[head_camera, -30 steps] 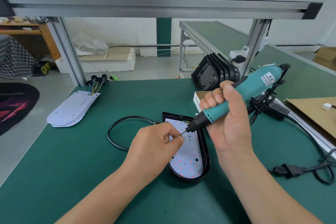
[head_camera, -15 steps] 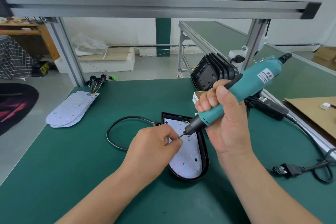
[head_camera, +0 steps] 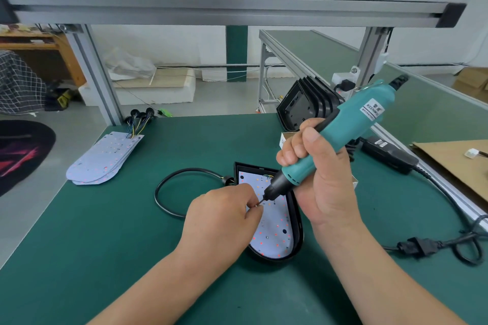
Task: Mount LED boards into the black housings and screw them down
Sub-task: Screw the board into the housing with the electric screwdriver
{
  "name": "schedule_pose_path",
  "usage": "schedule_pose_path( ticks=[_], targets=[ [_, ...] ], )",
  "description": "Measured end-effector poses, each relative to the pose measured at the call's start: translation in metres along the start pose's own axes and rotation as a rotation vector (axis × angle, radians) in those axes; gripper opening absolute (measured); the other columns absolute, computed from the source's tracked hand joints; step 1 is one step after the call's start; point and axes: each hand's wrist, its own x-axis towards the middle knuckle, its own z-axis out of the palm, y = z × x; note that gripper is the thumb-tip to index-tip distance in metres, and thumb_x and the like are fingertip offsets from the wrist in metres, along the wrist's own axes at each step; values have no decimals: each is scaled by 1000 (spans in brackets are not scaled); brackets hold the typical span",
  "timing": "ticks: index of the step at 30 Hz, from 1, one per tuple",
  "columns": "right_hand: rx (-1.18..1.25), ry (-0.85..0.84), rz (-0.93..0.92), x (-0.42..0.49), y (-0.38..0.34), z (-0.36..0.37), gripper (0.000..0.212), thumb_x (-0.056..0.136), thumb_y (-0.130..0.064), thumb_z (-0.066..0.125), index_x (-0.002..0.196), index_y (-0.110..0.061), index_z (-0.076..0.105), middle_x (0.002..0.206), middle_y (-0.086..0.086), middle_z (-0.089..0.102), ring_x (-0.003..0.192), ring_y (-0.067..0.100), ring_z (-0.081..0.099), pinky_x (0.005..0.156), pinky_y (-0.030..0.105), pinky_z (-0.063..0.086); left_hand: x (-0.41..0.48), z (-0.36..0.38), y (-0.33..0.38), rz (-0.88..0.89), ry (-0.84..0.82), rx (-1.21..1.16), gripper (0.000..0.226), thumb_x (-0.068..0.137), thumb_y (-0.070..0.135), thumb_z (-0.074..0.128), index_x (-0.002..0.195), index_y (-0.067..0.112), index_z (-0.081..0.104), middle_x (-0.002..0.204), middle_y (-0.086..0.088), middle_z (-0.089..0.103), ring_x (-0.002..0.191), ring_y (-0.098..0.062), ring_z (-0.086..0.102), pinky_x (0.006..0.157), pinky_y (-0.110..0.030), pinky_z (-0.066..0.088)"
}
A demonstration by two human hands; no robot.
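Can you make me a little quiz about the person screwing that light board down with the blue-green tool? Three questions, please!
1. Pick one: which of the hands grips the teal electric screwdriver? A) left B) right C) both
2. True or false: the left hand pinches a tiny screw at the screwdriver's tip, over the LED board lying in the black housing.
3. Fill the gap: the pile of spare LED boards lies on the far ____ side of the green table.

Key: 1 B, the right hand. 2 True. 3 left.
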Motion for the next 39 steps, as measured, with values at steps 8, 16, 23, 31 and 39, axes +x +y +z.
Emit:
schedule_pose_path(
  ticks=[8,16,23,31,39],
  targets=[
    [67,124,14,2,2,-5,9,101,-18,62,93,-20,58,73,-2,42,64,15,46,64,27,46,0,1,-1,-5,1,-52,9,96,45,66,91,38,64,65,21,56,63,-5,52,56,-24,30],
    [142,262,20,8,0,-15,12,98,-21,65,95,-18,53,71,-4,45,61,12,46,62,25,45,0,3,-5,26,-53,-137,45,93,50,70,136,46,58,74,38,53,68,0,52,62,-24,36],
    [113,384,-65,20,-6,-38,11,100,-15,65,93,-18,57,71,-2,46,62,14,46,64,27,45,13,2,-17,-103,9,-293,57,92,52,65,143,36,45,58,13,54,60,-5,56,62,-37,50],
    [-92,469,-88,27,4,-61,13,98,-9,66,94,-17,57,71,1,45,61,18,47,63,30,44,19,11,-27,-221,-130,-343,34,83,53,57,112,37,60,52,12,40,48,-9,37,55,-31,35],
    [-99,440,-82,27,6,-63,12,98,-11,68,92,-18,59,71,1,46,62,18,47,63,30,45,20,13,-31,-204,-134,-341,24,83,45,58,105,37,61,52,13,38,50,-10,36,56,-31,34]
  ],
)
